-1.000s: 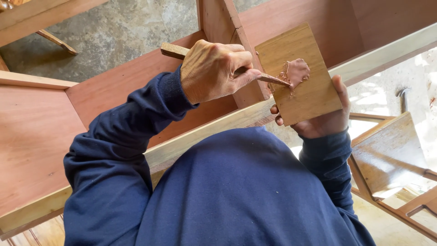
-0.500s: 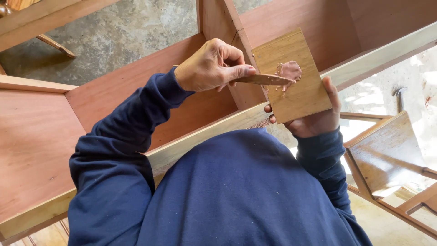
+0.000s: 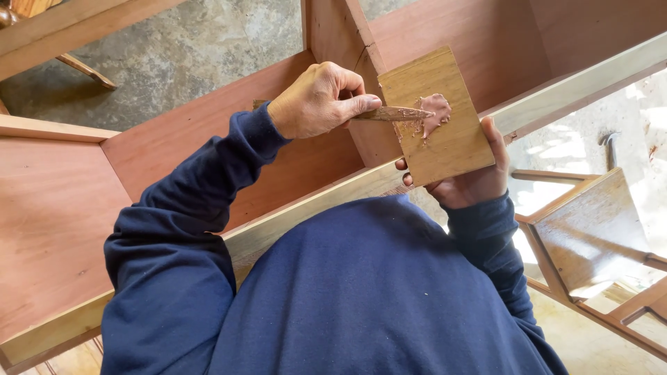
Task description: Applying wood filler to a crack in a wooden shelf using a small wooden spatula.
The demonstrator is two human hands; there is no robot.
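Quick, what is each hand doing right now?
Left hand: closed on a thin wooden spatula.
Right hand: holding a small wooden board with pinkish putty.

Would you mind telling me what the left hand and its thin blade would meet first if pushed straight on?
Most likely the pinkish putty on the small wooden board in the right hand. The left hand points the blade at it, tip at its edge.
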